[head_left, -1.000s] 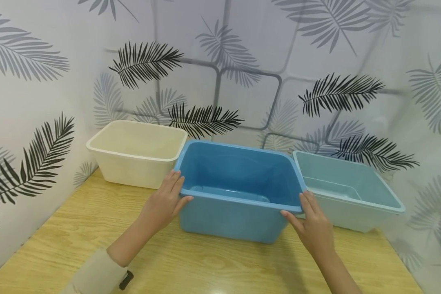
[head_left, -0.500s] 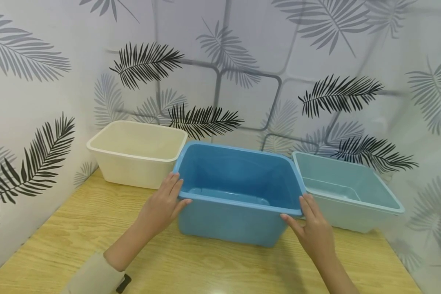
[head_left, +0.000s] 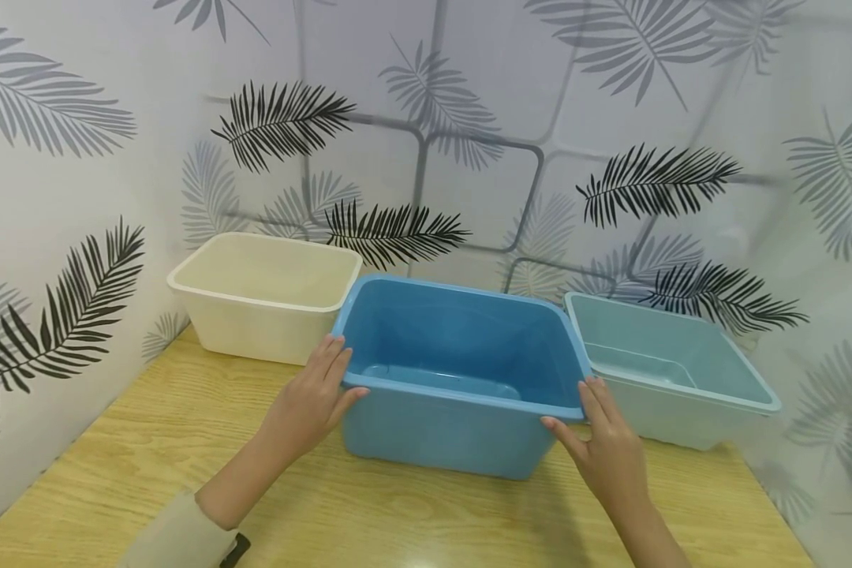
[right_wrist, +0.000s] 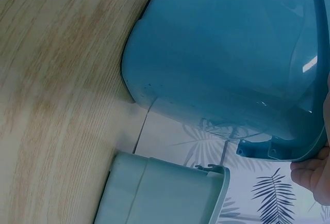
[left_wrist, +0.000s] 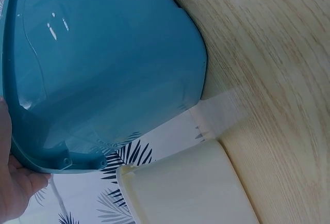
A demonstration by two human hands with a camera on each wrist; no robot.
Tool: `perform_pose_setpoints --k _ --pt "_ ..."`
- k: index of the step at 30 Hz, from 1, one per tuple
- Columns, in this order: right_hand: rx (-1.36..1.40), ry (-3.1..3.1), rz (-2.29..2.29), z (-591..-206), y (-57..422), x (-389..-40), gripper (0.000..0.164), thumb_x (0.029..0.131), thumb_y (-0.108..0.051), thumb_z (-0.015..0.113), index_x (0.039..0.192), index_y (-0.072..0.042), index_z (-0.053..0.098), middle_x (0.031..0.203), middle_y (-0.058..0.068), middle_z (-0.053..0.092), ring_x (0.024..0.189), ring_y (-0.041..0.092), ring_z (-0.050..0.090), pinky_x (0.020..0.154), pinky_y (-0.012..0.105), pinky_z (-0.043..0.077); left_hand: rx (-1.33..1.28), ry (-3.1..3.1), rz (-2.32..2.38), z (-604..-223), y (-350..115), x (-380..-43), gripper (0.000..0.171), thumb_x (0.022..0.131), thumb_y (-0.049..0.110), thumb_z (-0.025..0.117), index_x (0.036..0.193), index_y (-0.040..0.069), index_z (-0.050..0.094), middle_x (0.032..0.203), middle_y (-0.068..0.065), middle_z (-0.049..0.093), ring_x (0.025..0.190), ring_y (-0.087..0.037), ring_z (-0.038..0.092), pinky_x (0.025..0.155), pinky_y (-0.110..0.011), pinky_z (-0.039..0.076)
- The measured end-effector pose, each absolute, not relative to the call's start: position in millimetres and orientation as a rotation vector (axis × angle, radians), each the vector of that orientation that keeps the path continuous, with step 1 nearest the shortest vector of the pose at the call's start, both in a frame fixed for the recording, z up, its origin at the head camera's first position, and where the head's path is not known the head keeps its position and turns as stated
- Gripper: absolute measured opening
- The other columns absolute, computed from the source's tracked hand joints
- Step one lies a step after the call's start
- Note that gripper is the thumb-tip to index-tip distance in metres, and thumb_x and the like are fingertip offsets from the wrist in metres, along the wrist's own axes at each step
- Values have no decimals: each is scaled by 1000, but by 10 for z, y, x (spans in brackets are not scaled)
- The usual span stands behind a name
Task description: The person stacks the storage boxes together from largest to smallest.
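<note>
A blue plastic tub (head_left: 447, 430) stands on the wooden table, its mouth facing up and nothing seen inside it. At its near left corner my left hand (head_left: 311, 398) grips the rim, thumb along the front edge and fingers over the side. My right hand (head_left: 610, 454) holds the near right corner the same way. Both wrist views show fingers tucked against the underside of the rim, by the left fingers (left_wrist: 28, 182) and the right fingers (right_wrist: 308, 175). The tub's base lies close on the tabletop.
Behind on the left is a cream tub (head_left: 255, 325), its rim overlapped by the blue one. To the right sits a pale green-blue tub (head_left: 681, 414). A leaf-patterned wall (head_left: 483, 102) rises behind the table (head_left: 397, 513).
The blue tub has shifted slightly toward me and a touch to the left, with both hands on it. The other two tubs have stayed put.
</note>
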State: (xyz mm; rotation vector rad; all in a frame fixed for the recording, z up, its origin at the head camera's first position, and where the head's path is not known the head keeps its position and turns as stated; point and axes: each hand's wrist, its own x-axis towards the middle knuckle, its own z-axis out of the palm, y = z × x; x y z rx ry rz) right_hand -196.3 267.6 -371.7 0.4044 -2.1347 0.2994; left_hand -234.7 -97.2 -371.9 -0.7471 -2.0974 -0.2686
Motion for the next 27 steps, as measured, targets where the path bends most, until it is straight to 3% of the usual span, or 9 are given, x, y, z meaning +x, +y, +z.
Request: perform_pose_setpoints --k 27 --pt "397 -2094 273 -3713 2639 -1884 87 84 -68 37 109 11 62 109 28 63 98 44 62 55 49 53 -745 -2091 -297 -3735 -1005 -2252 76 98 49 18 110 -16 56 114 -30 59 112 -43 55 86 -44 51"
